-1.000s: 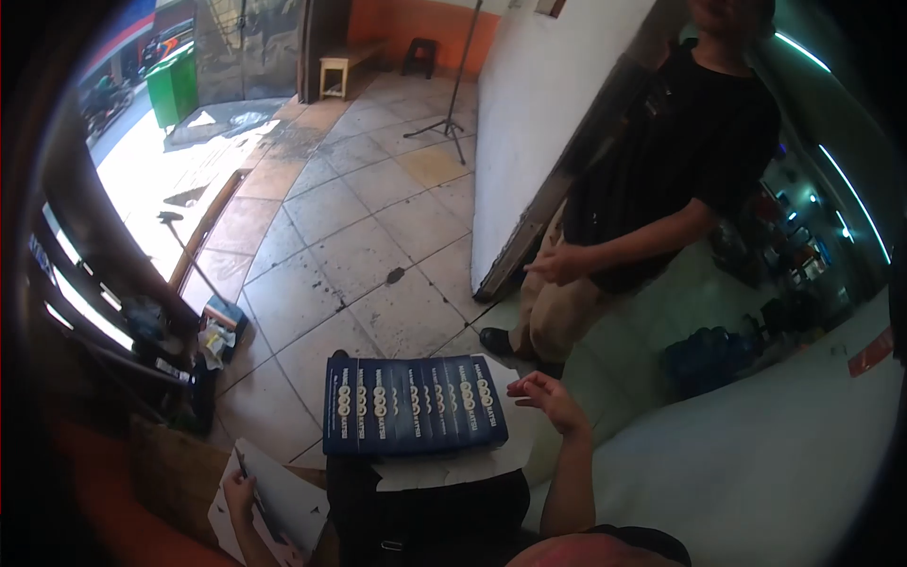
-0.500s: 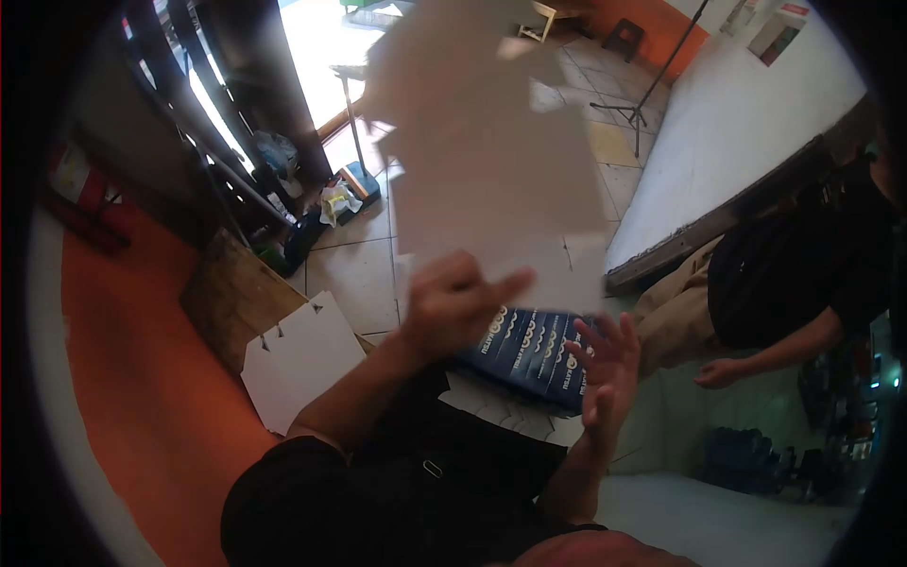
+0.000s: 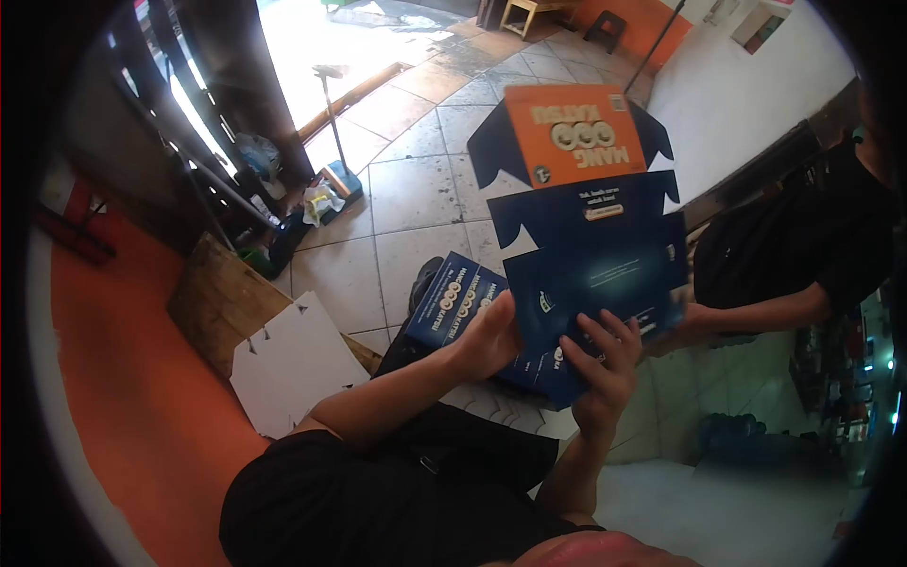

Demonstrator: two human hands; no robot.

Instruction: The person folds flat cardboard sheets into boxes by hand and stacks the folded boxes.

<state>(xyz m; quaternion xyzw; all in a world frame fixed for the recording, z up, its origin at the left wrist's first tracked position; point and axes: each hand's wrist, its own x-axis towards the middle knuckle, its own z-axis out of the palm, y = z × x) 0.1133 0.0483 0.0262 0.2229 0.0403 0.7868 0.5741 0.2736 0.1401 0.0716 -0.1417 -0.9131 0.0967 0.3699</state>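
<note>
An unfolded cardboard box blank [image 3: 595, 274], navy with an orange MANG KATSU panel, stands upright before me, printed side facing me. My left hand [image 3: 487, 340] grips its lower left edge, with some fingers hidden behind it. My right hand [image 3: 605, 364] holds its lower edge, fingers spread over the printed front. Below, close to my lap, lies a stack of similar navy box blanks [image 3: 449, 302], partly covered by my hands and the held one. A white-backed blank [image 3: 298, 364] lies to my left.
Another person [image 3: 784, 236] in a black top stands at right, a hand [image 3: 694, 321] close to the blank's right edge; contact cannot be made out. A wooden board [image 3: 231, 302] leans by the orange wall at left. A broom [image 3: 335, 123] and dustpan [image 3: 345, 184] stand ahead.
The box blank has turned from its plain pale side to its printed side and moved down and right. My right hand, earlier open and apart, now holds its lower edge. The other person's hand has risen.
</note>
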